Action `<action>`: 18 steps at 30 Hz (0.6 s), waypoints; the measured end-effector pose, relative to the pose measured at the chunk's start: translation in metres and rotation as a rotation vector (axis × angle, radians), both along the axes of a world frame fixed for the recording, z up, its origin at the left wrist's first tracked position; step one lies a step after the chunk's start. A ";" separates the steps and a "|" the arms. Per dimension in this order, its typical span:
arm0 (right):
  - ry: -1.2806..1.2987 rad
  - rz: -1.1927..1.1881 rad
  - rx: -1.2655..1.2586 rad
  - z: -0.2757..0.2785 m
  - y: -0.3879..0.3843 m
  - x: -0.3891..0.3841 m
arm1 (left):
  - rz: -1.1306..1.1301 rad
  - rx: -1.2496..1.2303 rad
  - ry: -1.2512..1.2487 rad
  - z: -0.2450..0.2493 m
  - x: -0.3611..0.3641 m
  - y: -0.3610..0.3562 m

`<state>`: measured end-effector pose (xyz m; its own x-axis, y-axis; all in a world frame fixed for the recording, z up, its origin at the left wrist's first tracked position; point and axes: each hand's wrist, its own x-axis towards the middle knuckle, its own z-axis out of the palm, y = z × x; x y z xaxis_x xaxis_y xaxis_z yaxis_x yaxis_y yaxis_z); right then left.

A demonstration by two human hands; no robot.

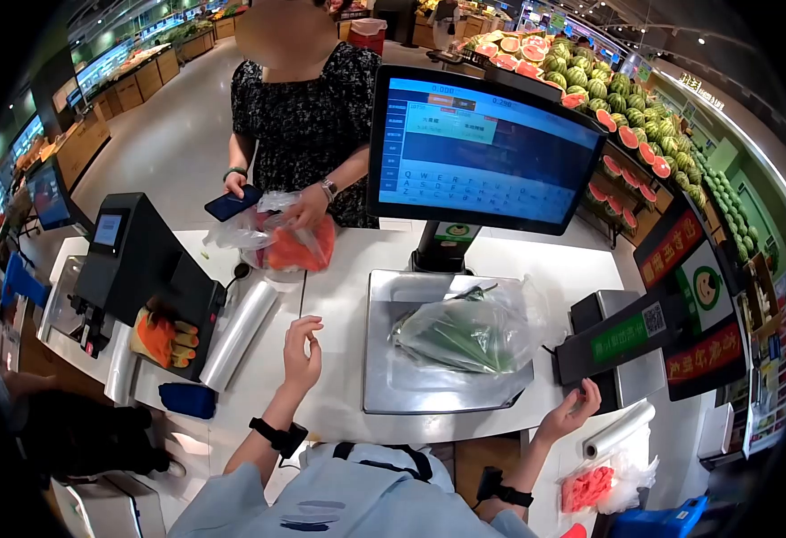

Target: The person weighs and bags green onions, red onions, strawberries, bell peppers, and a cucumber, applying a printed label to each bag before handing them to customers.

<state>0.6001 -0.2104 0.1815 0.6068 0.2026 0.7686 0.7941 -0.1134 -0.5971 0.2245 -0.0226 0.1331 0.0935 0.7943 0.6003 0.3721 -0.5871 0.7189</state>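
Note:
My left hand (pixel 302 351) rests empty on the white counter (pixel 339 296), fingers loosely curled, just left of the steel scale platter (pixel 384 377). My right hand (pixel 575 410) hovers with fingers apart at the counter's right edge, holding nothing, near a black label printer (pixel 613 336). A clear bag of green vegetables (pixel 469 334) lies on the platter. Above it stands the touchscreen (pixel 483 152) showing a keyboard. Across the counter a person in a dark patterned dress holds a phone (pixel 232 203) and a bag of orange-red produce (pixel 296 240).
A roll of clear bags (pixel 239 332) lies left of my hand beside a black machine (pixel 138 260) and orange gloves (pixel 167 339). Another bag roll (pixel 619 432) sits at the right. Watermelons (pixel 608 90) fill a display behind the screen.

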 end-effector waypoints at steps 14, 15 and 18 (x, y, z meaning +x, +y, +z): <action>0.038 0.004 0.081 -0.011 -0.004 0.015 | -0.015 -0.018 0.035 -0.007 0.013 0.003; 0.038 0.005 0.079 -0.009 -0.001 0.014 | -0.013 -0.040 0.026 -0.008 0.013 0.002; 0.032 -0.045 0.099 -0.007 0.002 0.014 | 0.022 -0.116 0.003 -0.017 0.011 0.002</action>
<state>0.6141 -0.2083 0.1748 0.6384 0.0982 0.7634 0.7697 -0.0876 -0.6324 0.2357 -0.0209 0.1164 0.0774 0.8601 0.5043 0.3864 -0.4921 0.7801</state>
